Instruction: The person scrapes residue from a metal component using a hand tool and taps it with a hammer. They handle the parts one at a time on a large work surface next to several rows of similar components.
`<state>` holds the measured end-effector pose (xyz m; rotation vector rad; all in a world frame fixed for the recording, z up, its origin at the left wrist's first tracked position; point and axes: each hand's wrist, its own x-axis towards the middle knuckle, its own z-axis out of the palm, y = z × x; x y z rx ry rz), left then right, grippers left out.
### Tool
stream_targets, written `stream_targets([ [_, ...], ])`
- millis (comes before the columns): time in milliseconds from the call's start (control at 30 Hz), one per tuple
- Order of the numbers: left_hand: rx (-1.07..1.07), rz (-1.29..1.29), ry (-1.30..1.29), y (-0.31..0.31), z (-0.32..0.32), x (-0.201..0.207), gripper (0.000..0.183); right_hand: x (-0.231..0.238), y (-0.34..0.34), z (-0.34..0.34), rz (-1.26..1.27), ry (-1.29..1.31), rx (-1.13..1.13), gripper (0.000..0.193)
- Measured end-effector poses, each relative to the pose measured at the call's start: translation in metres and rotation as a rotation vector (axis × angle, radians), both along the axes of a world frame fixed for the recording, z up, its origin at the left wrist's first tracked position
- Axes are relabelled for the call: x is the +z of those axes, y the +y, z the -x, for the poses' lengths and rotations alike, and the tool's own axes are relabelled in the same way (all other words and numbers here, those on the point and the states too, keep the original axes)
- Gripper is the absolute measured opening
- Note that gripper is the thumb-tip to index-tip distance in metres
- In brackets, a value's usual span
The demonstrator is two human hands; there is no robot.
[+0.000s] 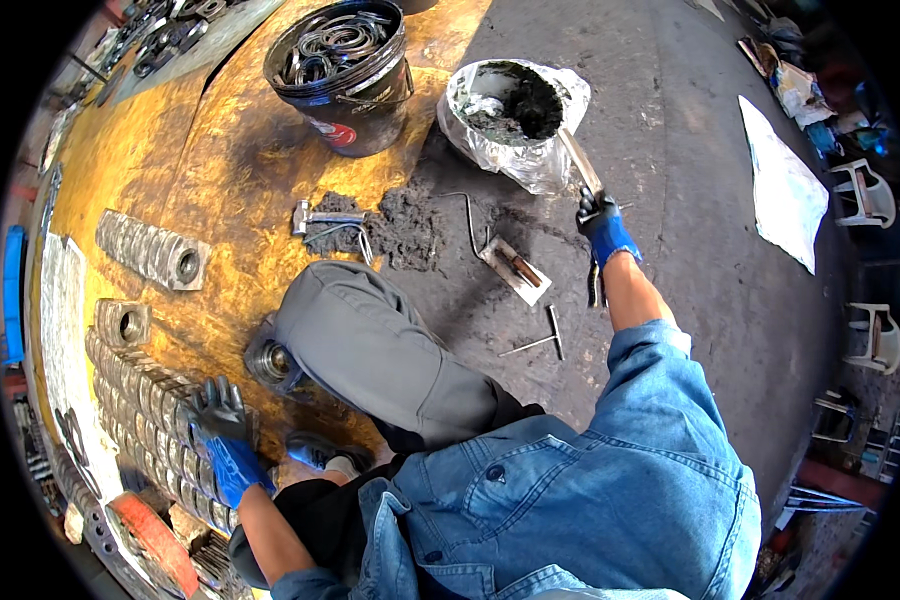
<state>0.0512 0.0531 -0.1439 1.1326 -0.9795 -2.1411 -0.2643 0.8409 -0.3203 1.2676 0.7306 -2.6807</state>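
Note:
My right hand [600,225], in a blue and black glove, is closed round a flat wooden stick [580,160]. The stick's far end meets the rim of a bucket wrapped in clear plastic [452,112]. Thick black paste [533,100] lines the inside of that bucket. At the lower left, my left hand [222,420], gloved the same way, is open with its fingers spread. It rests on or just above rows of ribbed metal blocks [135,400]. One metal ring-shaped part [268,362] lies beside my knee.
A black bucket of metal rings [380,110] stands at the far side. Near the dark heap [410,235] lie a hammer [325,217], a trowel [515,270], a bent rod [470,220] and a T-handle tool [553,335]. Another ribbed block row [145,250] sits left; white chairs [863,195] stand far right.

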Motion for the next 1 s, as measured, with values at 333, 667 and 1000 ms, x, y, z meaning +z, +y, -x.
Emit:
stream_targets([
  [333, 0.065, -0.098, 0.075, -0.042, -0.04, -0.053, 0.064, -0.039, 0.016, -0.135, -0.16, -0.011, 0.126, 0.039],
  [667, 0.102, -0.062, -0.016, -0.035, -0.046, -0.044, 0.062, 0.088, -0.196, -0.105, -2.149, 1.192, 1.019, 0.046],
  [1000, 0.102, -0.122, 0.112, -0.034, -0.074, -0.04, 0.063, 0.007, -0.325, -0.049, -0.839, 0.571, 0.912, 0.027],
])
